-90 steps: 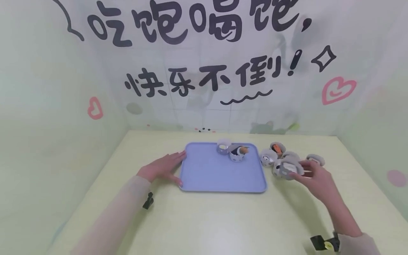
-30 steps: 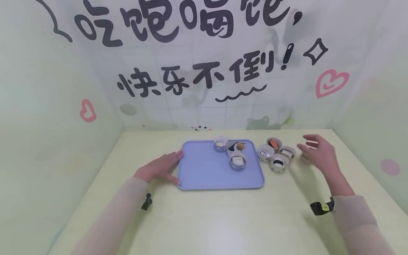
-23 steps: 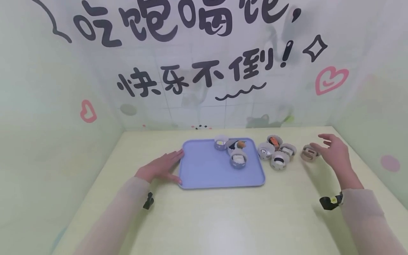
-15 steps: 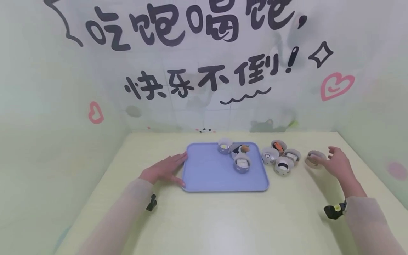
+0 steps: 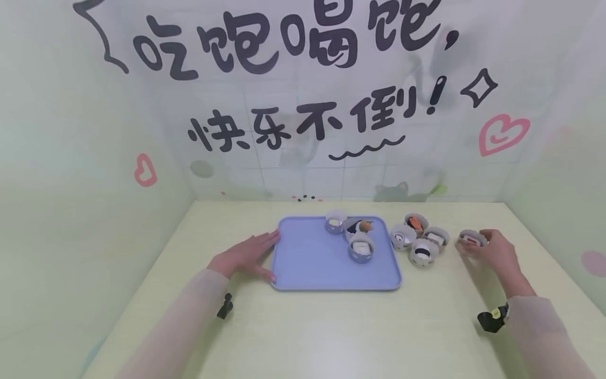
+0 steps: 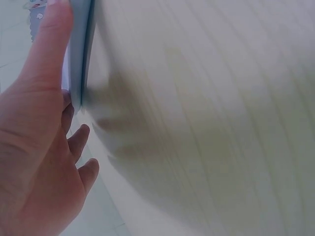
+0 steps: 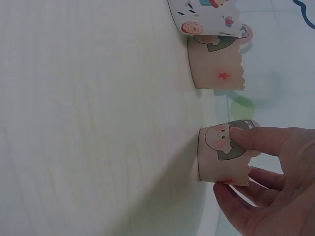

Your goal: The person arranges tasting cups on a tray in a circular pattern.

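My right hand (image 5: 504,258) pinches a scalloped paper cup (image 7: 211,164) at the table's right side. In the right wrist view the thumb lies on the cup's printed face and the fingers are on its opposite side. Inside that cup, the head view shows a pale piece with a reddish middle. My left hand (image 5: 243,256) rests against the left edge of the blue tray (image 5: 307,263), fingers extended and thumb at the near corner. Three paper cups sit on the tray: one with a white piece (image 5: 361,248), one with a sushi-like roll (image 5: 357,228), and one with a yellow-centred piece (image 5: 335,223).
Right of the tray stand several filled paper cups close together, including one with an orange piece (image 5: 416,223) and one with a black-banded white piece (image 5: 423,253). A printed curtain (image 5: 303,173) borders the back of the pale wooden table (image 5: 312,337).
The right hand has set the white-piece cup on the tray, let go, moved right past the group, and taken hold of the far-right cup. The left hand stays at the tray edge.
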`<state>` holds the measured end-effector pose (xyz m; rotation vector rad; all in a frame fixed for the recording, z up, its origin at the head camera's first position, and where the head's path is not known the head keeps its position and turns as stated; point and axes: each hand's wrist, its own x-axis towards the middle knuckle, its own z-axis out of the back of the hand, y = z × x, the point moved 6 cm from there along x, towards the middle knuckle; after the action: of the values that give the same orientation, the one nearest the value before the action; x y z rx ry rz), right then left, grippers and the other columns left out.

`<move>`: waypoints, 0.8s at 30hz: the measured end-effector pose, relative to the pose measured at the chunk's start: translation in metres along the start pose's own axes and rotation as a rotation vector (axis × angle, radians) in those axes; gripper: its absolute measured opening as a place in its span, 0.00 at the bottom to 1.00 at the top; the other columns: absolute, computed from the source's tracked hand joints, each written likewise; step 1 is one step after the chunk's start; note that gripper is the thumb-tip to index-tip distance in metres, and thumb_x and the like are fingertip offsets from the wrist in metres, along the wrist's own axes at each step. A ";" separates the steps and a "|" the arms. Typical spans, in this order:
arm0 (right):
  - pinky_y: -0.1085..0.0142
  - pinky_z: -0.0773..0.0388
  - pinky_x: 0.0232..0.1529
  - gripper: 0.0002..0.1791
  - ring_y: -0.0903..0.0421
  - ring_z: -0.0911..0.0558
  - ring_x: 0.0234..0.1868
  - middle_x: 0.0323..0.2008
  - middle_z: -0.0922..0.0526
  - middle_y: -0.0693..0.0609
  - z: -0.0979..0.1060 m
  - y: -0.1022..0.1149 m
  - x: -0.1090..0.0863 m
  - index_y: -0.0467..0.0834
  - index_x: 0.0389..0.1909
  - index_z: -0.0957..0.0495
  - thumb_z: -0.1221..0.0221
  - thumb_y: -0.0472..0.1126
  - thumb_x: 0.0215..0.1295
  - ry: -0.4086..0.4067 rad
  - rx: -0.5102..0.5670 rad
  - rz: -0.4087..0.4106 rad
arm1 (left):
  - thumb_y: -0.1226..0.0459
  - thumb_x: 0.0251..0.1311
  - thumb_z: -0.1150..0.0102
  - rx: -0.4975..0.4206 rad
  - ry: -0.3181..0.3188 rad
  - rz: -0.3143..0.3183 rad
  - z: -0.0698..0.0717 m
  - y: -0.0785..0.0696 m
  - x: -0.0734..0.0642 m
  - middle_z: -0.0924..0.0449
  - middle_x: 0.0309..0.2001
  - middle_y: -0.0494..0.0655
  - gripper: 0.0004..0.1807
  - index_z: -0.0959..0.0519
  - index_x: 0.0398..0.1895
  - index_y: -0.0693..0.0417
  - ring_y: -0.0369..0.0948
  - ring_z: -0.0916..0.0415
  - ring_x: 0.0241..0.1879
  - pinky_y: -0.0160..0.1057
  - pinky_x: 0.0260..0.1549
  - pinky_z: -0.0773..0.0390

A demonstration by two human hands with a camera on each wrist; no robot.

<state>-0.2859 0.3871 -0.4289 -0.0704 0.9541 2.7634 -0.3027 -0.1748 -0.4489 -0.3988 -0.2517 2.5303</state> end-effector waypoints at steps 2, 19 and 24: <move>0.37 0.27 0.54 0.46 0.24 0.33 0.59 0.63 0.41 0.16 -0.001 -0.001 0.000 0.20 0.69 0.52 0.41 0.49 0.69 -0.001 0.003 -0.013 | 0.37 0.48 0.30 0.010 0.005 0.001 -0.002 0.000 0.000 0.56 0.81 0.58 0.65 0.53 0.79 0.62 0.59 0.54 0.79 0.60 0.78 0.50; 0.37 0.27 0.52 0.42 0.26 0.33 0.58 0.64 0.38 0.20 0.003 -0.005 -0.004 0.23 0.69 0.45 0.42 0.51 0.70 -0.024 0.017 0.004 | 0.37 0.47 0.30 0.031 0.005 0.002 0.000 -0.001 0.002 0.56 0.80 0.59 0.66 0.53 0.79 0.61 0.60 0.54 0.78 0.60 0.78 0.50; 0.39 0.26 0.48 0.41 0.26 0.31 0.57 0.63 0.37 0.20 0.009 -0.002 -0.009 0.23 0.68 0.44 0.43 0.51 0.71 -0.064 0.006 0.052 | 0.37 0.47 0.30 0.040 0.003 -0.008 0.001 -0.001 0.003 0.55 0.80 0.59 0.66 0.52 0.79 0.61 0.60 0.53 0.78 0.60 0.78 0.49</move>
<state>-0.2766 0.3921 -0.4217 0.0445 0.9611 2.7911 -0.3049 -0.1720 -0.4484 -0.3849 -0.2007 2.5228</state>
